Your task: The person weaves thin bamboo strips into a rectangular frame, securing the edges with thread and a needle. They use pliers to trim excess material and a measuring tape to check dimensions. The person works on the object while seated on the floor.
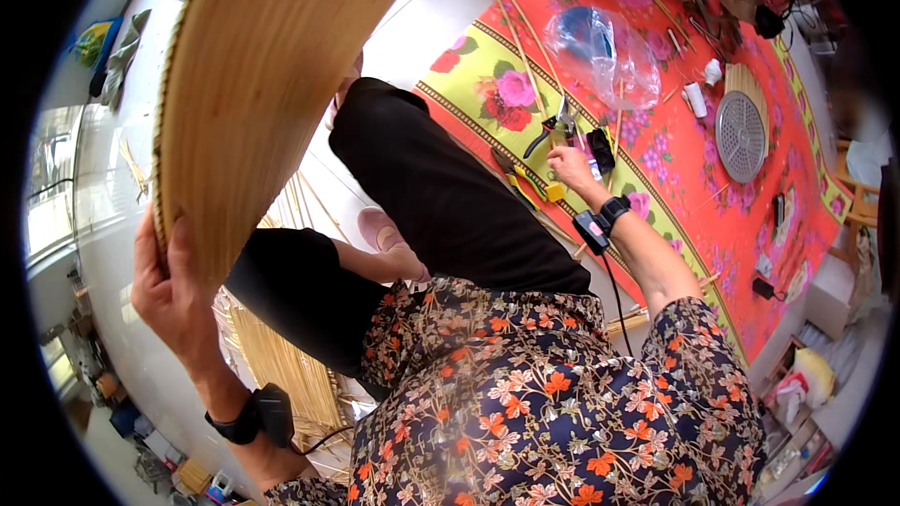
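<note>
My left hand grips the lower left edge of a large, curved panel of thin bamboo strips, held up at the left. My right hand reaches onto the red and yellow floral mat, its fingers curled among small tools; what they hold, if anything, is hard to make out. By it are cutting pliers with dark handles, yellow-handled tools, a small black item and a yellow block. Long thin strips lie beside them.
Clear plastic wrapping, a grey perforated disc and white spools lie on the mat. A bundle of straw-coloured strips is by my legs on the white floor. Shelves and clutter line the sides.
</note>
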`<state>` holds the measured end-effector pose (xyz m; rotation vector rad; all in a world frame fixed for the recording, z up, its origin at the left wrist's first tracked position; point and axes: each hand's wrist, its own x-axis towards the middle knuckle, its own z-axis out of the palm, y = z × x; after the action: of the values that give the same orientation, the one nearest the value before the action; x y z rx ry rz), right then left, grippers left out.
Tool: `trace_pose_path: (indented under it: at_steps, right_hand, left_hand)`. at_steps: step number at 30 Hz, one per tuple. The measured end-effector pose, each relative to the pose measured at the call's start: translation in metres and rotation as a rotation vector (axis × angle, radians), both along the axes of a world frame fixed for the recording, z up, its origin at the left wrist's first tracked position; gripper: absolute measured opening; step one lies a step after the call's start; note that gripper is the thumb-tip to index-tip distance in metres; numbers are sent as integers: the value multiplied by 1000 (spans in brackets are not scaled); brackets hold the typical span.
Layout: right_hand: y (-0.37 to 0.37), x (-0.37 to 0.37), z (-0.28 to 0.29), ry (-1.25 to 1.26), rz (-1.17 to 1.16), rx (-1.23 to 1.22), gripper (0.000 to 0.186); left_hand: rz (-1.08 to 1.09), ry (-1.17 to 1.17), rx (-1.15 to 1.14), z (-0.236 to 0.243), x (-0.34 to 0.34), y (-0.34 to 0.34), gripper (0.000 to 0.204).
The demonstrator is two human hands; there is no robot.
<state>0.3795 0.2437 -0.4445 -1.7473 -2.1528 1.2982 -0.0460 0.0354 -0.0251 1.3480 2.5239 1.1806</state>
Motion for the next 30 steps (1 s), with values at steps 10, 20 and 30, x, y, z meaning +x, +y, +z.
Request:
trace_pose_path:
  at_steps: [10,20,30]
  right_hand:
    - [-55,-34,-24,-230,290,12,50]
    - [-72,-2,-67,13,146,-57,27]
    - [6,-9,137,919,-397,-638,50]
  left_hand:
    - [30,-32,-40,12,1,-7,32]
    - [-42,-52,-90,29,11,12,32]
    - [-15,-33,-54,28,4,14,31]
